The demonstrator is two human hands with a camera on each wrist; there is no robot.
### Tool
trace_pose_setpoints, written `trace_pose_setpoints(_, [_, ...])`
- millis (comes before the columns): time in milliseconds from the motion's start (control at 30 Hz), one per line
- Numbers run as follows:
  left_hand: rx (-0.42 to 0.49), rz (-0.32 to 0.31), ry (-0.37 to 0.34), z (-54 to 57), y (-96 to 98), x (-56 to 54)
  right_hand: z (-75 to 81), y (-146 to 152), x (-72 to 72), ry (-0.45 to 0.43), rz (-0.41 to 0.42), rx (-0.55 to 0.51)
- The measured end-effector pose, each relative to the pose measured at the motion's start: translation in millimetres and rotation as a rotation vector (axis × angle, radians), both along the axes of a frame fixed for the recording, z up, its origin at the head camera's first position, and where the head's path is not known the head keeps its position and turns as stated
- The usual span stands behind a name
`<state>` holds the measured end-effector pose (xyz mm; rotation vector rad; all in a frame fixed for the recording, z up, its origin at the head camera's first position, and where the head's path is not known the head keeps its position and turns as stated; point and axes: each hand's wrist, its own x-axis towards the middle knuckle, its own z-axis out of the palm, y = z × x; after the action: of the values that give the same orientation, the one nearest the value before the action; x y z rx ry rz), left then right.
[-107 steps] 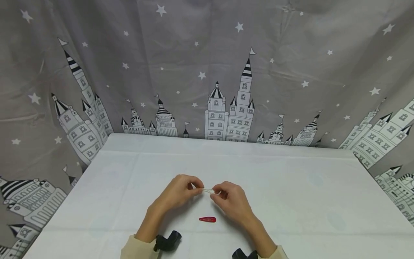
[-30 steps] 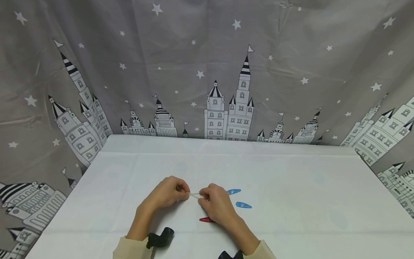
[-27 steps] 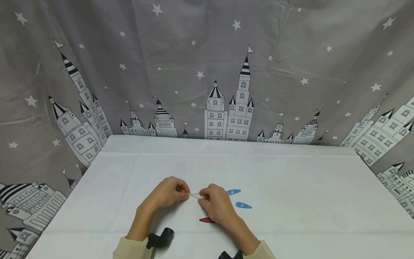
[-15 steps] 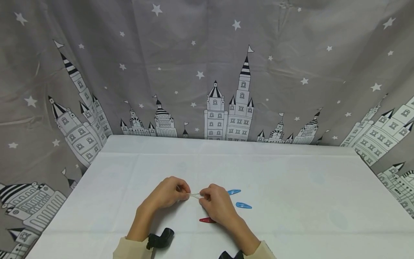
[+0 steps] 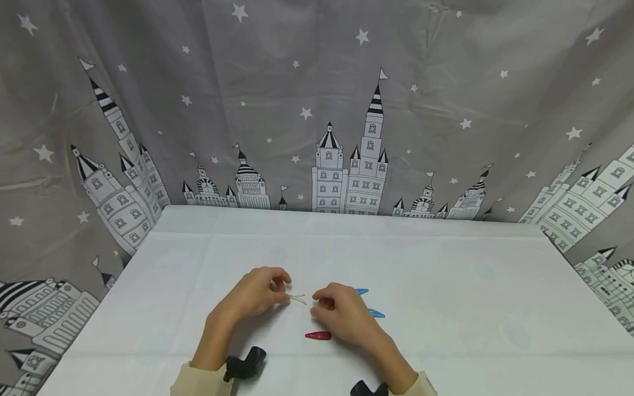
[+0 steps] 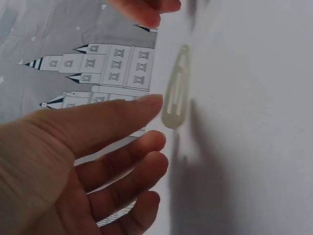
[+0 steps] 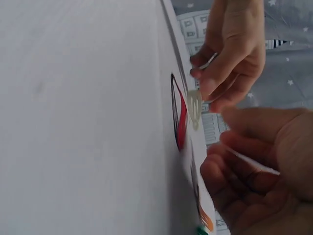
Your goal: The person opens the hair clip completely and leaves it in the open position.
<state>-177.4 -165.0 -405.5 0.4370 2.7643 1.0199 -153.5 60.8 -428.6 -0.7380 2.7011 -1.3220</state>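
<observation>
A pale, whitish snap hair clip (image 6: 175,90) is held above the table at its wide end by my left hand (image 5: 257,291). The left thumb (image 6: 142,105) touches the clip's edge, and the other fingers are bent and spread below. Seen in the head view, the clip (image 5: 298,298) parts into two thin prongs on its right. A small gap separates these prongs from my right hand (image 5: 342,308), whose fingers are loosely bent around nothing. A red hair clip (image 5: 318,335) lies on the table, nearer the body than the right fingertips.
Two blue hair clips (image 5: 377,313) lie just beyond the right hand, which partly covers them. White cloth covers the table (image 5: 470,302). Behind it hangs a grey curtain (image 5: 277,82) with castles and stars. Each wrist wears a black camera mount (image 5: 246,363).
My right hand has let go of the pale clip and shifted slightly right and towards the body, uncovering the red clip. My left hand stays almost in place, its upper finger slightly raised.
</observation>
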Motion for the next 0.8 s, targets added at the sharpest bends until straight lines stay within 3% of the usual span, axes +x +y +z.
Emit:
trace_pose_setpoints(300, [0.114, -0.061, 0.056, 6.4, 12.4, 1.9, 9.0, 11, 6.8, 0.064, 0.008, 0.001])
trace_pose_setpoints(467, [0.17, -0.098, 0.056, 3.4, 19.4, 7.3, 6.9, 15, 11.3, 0.045, -0.007, -0.014])
trace_pose_setpoints(800, [0.171, -0.11, 0.035, -8.4, 23.6, 18.5, 4.7, 24, 19.7, 0.021, -0.025, -0.037])
